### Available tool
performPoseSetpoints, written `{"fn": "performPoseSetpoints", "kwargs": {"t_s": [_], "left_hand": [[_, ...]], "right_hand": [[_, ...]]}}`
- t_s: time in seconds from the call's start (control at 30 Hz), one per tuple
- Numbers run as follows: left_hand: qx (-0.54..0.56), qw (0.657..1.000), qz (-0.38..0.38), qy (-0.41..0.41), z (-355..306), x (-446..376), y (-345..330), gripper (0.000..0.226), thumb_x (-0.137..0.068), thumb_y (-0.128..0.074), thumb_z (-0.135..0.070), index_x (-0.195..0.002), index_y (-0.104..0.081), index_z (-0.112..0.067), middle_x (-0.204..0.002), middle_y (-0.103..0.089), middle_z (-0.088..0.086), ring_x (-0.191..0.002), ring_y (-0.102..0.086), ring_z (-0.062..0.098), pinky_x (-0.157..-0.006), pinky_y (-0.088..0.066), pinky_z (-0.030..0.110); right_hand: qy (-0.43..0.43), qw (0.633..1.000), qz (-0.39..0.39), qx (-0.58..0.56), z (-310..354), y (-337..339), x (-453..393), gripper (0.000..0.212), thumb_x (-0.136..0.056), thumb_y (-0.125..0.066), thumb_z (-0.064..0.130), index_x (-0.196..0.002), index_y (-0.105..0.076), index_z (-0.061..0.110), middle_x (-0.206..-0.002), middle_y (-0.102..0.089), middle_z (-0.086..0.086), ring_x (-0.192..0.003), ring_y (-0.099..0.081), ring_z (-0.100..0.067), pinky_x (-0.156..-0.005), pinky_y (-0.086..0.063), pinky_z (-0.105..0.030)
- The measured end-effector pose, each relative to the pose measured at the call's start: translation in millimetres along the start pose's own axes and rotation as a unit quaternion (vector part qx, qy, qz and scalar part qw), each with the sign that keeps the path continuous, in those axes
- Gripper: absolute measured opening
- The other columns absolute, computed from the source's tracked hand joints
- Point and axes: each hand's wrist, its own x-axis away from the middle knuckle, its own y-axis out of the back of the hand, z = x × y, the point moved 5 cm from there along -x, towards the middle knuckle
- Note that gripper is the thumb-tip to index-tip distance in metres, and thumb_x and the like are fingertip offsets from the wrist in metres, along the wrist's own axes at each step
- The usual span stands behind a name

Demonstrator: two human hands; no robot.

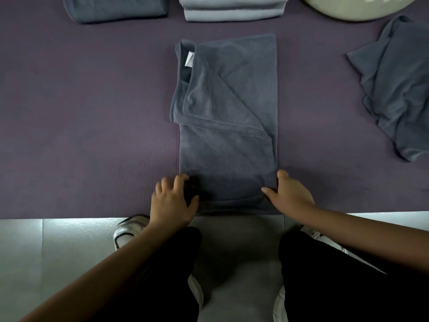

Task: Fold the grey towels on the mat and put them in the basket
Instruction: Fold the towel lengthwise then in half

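While the dark grey towel (227, 126) lies folded lengthwise mid-frame on the purple mat (88, 117), the left hand (173, 201) grips its lower left corner and the right hand (287, 194) pinches its lower right corner. The basket (362, 8) sits upper right.

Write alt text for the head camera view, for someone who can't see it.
Two hands, left hand and right hand, grip the near corners of a half-folded grey towel on a purple mat. Folded towels lie at the far edge, a crumpled grey towel to the right.
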Motion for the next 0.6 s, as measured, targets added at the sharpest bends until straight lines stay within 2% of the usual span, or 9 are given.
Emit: {"fn": "performPoseSetpoints", "kwargs": {"t_s": [0.07,0.17,0.2,0.27,0.3,0.37,0.47,0.53,0.6], "left_hand": [[-0.048,0.991,-0.082,-0.097,-9.9,-3.5,5.6,0.062,-0.082,-0.051,-0.047,-0.134,-0.045,-0.014,-0.136,-0.042,0.018,-0.125,-0.04,0.038,-0.099,-0.039,0.048],[-0.118,0.96,-0.081,-0.239,-28.8,-15.6,-7.0,0.067,-0.087,-0.04,-0.047,-0.145,-0.035,-0.013,-0.152,-0.027,0.02,-0.142,-0.02,0.034,-0.114,-0.023,0.05],[-0.153,0.95,-0.066,-0.264,-33.3,-20.1,-12.4,0.07,-0.088,-0.037,-0.05,-0.147,-0.028,-0.014,-0.154,-0.023,0.02,-0.143,-0.015,0.034,-0.116,-0.019,0.051],[-0.198,0.936,-0.035,-0.287,-32.8,-28.2,-24.0,0.076,-0.088,-0.032,-0.058,-0.151,-0.016,-0.018,-0.156,-0.015,0.021,-0.144,-0.009,0.036,-0.117,-0.009,0.052],[-0.209,0.933,-0.025,-0.293,-29.5,-30.7,-28.2,0.079,-0.087,-0.031,-0.061,-0.152,-0.013,-0.02,-0.157,-0.013,0.022,-0.145,-0.007,0.038,-0.117,-0.006,0.053],[-0.212,0.933,-0.019,-0.29,-22.7,-31.4,-31.0,0.083,-0.085,-0.032,-0.067,-0.152,-0.012,-0.023,-0.156,-0.011,0.024,-0.144,-0.006,0.041,-0.116,-0.008,0.057],[-0.197,0.944,-0.028,-0.263,-21.7,-33.0,-26.5,0.091,-0.079,-0.033,-0.073,-0.152,-0.007,-0.025,-0.157,-0.004,0.023,-0.145,-0.001,0.039,-0.113,-0.012,0.062],[-0.176,0.948,-0.045,-0.262,-30.2,-36.1,-17.8,0.094,-0.078,-0.034,-0.075,-0.152,-0.01,-0.022,-0.157,-0.004,0.022,-0.145,-0.001,0.037,-0.114,-0.009,0.061],[-0.188,0.936,-0.053,-0.294,-40.3,-44.4,-11.5,0.093,-0.08,-0.033,-0.074,-0.152,-0.014,-0.018,-0.157,-0.006,0.023,-0.145,-0.002,0.039,-0.116,-0.005,0.057]], "right_hand": [[0.021,0.998,-0.061,0.019,1.9,6.6,3.0,0.051,-0.085,-0.064,0.039,-0.118,-0.039,0.01,-0.107,-0.059,-0.013,-0.094,-0.059,-0.03,-0.07,-0.046,-0.035],[0.188,0.955,-0.211,0.093,20.6,16.1,6.1,0.072,-0.073,-0.074,0.034,-0.133,-0.041,0.013,-0.127,-0.05,-0.013,-0.115,-0.047,-0.032,-0.096,-0.037,-0.043],[0.269,0.929,-0.22,0.126,30.6,14.6,5.9,0.071,-0.076,-0.068,0.036,-0.137,-0.039,0.015,-0.135,-0.045,-0.012,-0.124,-0.04,-0.031,-0.103,-0.03,-0.043],[0.386,0.881,-0.168,0.216,40.4,2.1,-0.2,0.067,-0.085,-0.046,0.046,-0.145,-0.032,0.019,-0.15,-0.031,-0.01,-0.139,-0.025,-0.031,-0.113,-0.017,-0.044],[0.404,0.868,-0.131,0.257,38.6,-4.6,-6.0,0.068,-0.088,-0.039,0.052,-0.147,-0.028,0.02,-0.154,-0.025,-0.01,-0.142,-0.02,-0.032,-0.114,-0.014,-0.046],[0.376,0.872,-0.085,0.301,26.1,-9.9,-17.5,0.074,-0.087,-0.032,0.061,-0.149,-0.023,0.02,-0.156,-0.02,-0.014,-0.143,-0.017,-0.034,-0.114,-0.014,-0.05],[0.307,0.897,-0.097,0.302,10.7,-5.1,-20.3,0.084,-0.084,-0.03,0.067,-0.15,-0.017,0.016,-0.155,-0.015,-0.022,-0.144,-0.014,-0.035,-0.114,-0.013,-0.052],[0.305,0.9,-0.117,0.288,13.2,-2.7,-14.3,0.087,-0.084,-0.032,0.066,-0.15,-0.019,0.011,-0.155,-0.015,-0.023,-0.144,-0.011,-0.036,-0.115,-0.011,-0.052],[0.335,0.89,-0.126,0.282,25.5,-0.5,-11.6,0.088,-0.085,-0.033,0.065,-0.149,-0.02,0.006,-0.155,-0.015,-0.02,-0.145,-0.01,-0.034,-0.116,-0.01,-0.05]]}}
